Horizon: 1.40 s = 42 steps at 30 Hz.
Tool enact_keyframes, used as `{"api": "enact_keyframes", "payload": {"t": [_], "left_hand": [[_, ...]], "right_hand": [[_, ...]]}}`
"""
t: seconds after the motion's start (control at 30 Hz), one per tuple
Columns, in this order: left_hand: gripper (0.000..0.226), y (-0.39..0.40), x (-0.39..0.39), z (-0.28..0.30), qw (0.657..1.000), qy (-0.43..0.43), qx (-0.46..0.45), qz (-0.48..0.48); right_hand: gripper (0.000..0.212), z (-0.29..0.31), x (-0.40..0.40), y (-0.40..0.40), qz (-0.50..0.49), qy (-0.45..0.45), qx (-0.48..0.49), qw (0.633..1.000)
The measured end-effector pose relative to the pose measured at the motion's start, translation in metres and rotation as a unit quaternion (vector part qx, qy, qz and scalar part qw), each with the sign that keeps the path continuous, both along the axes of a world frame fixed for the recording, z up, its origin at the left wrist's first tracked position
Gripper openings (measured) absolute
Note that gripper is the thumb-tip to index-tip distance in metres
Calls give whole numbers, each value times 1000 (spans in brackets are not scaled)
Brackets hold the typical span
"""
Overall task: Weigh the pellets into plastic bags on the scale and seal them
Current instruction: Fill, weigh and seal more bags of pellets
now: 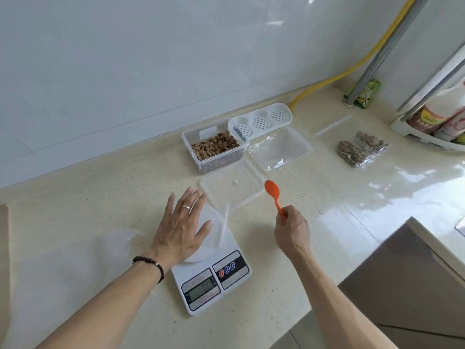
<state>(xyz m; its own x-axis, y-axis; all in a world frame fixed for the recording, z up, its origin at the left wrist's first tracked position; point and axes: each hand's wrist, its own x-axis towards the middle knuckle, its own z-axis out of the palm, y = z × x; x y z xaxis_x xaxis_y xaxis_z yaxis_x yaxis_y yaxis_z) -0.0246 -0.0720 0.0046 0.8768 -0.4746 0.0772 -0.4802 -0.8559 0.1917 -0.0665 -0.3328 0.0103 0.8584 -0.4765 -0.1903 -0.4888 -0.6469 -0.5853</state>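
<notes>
On the pale speckled counter (100,192), near the front edge, sits a white kitchen scale (214,278), its long side running from the near left to the far right, with the display and three round buttons facing the person. An empty clear plastic bag (216,222) lies flat on the weighing plate, its zip strip a thin white line pointing away toward the far right. The left hand (181,227) rests flat on that bag, fingers straight and spread, a ring on one finger and a dark bead bracelet (151,267) on the wrist. To the right of the scale, the right hand (292,230) grips the handle of an orange spoon (274,195); the spoon's long axis runs from the fist up and away to the left, its bowl held over the near corner of a clear lid (231,190) lying flat on the counter.

Farther back stands a clear rectangular box (214,149) holding brown oval pellets (216,146), its long side angled toward the far right. Beside it on the right lies a stack of empty clear bags (279,149). Well off to the right, two filled bags of pellets (359,149) lie side by side. A white tray with round perforated wells (261,119) sits behind the box against the wall, beside a yellow hose (347,69).
</notes>
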Motion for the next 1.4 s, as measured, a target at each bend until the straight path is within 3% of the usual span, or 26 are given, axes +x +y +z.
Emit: {"api": "enact_keyframes", "payload": {"t": [0.17, 0.3, 0.43, 0.53, 0.63, 0.7, 0.87, 0.97, 1.2, 1.4], "left_hand": [[61, 3, 26, 6, 999, 43, 9, 29], [55, 2, 35, 10, 995, 86, 5, 41], [49, -1, 41, 19, 991, 117, 6, 62], [31, -5, 51, 36, 986, 128, -68, 78], [23, -7, 63, 65, 947, 214, -214, 112], [25, -8, 68, 82, 928, 254, -249, 112], [25, -8, 72, 113, 914, 270, -281, 112], [24, -10, 73, 126, 911, 259, -298, 119], [23, 4, 84, 149, 908, 271, -303, 102], [25, 11, 89, 153, 897, 265, -342, 92]], "right_hand": [[10, 20, 23, 45, -5, 19, 216, 976], [17, 19, 27, 61, -4, 86, 277, 957], [3, 33, 33, 63, 22, 40, 315, 948], [4, 53, 43, 58, 71, -1, 297, 952], [12, 73, 52, 48, 115, 12, 264, 957], [19, 89, 56, 41, 142, 34, 259, 955], [22, 122, 66, 33, 211, 55, 317, 923], [17, 140, 73, 33, 271, 70, 301, 912], [12, 171, 95, 19, 271, 11, 290, 918], [13, 184, 105, 28, 333, 36, 253, 908]]}}
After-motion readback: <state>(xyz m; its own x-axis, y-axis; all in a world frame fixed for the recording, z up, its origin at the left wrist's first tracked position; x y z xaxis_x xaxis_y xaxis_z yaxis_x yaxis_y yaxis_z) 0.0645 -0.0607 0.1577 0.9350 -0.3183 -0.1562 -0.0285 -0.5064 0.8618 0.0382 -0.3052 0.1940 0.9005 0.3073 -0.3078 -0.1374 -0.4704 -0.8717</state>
